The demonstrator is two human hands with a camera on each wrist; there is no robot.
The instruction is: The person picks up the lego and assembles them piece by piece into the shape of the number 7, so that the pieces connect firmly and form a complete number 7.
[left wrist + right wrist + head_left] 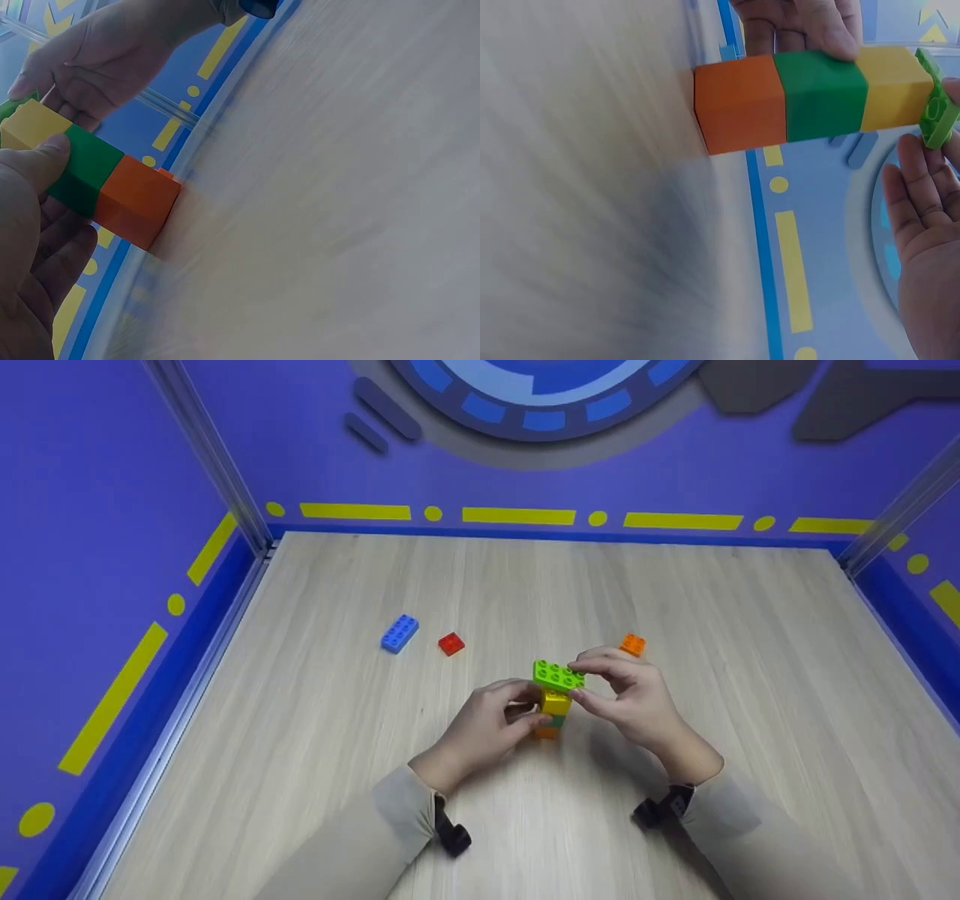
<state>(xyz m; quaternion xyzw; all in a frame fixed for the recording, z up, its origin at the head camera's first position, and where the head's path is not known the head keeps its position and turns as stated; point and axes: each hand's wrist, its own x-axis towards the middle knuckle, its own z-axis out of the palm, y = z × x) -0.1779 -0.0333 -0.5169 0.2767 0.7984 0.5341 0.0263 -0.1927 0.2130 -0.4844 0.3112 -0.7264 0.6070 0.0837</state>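
A short tower of building blocks stands upright on the table: an orange block [741,106] at the bottom, a dark green block [825,99] in the middle and a yellow block [895,88] on top. My left hand [481,729] holds this tower from the left, its thumb across the green and yellow blocks. Between the thumb and fingers of my right hand [639,706] is a flat light green brick [555,676] with several studs. It sits tilted just over the yellow block; whether the two are joined I cannot tell.
A blue brick [400,633] and a small red brick [451,643] lie beyond the left hand. Just past the right hand's knuckles is a small orange brick [633,644]. Blue-purple walls [525,480] border the wooden table [315,712] at the back and sides.
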